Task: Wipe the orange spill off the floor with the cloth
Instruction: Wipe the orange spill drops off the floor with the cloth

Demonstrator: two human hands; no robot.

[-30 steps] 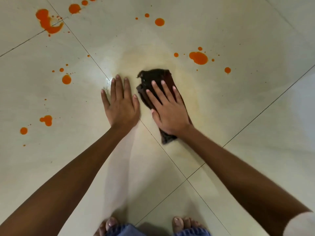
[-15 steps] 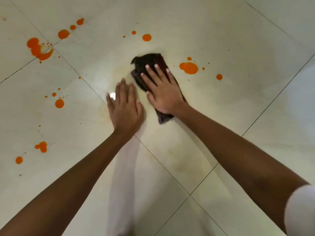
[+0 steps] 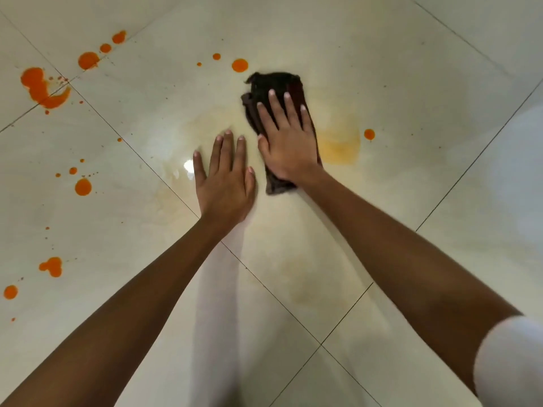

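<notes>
A dark brown cloth [image 3: 274,83] lies on the pale tiled floor [image 3: 411,69]. My right hand [image 3: 286,145] presses flat on it with straight fingers. My left hand [image 3: 224,183] rests flat on the bare floor just left of the cloth. A smeared orange patch [image 3: 340,145] shows right of the cloth, with one round drop [image 3: 369,134] beyond it. Orange drops [image 3: 239,65] sit just beyond the cloth's far left corner. A big orange splash [image 3: 44,88] lies at the far left.
More orange drops dot the left tiles [image 3: 83,187], with a blob [image 3: 53,266] and a drop [image 3: 10,291] near the left edge. Dark grout lines [image 3: 293,315] cross the floor. Faint yellowish streaks [image 3: 167,198] mark the wiped tiles round my hands.
My right hand has pushed the cloth rightwards over the big orange blob, leaving a pale orange smear there. My left hand stays planted on the floor. The camera has tilted forward.
</notes>
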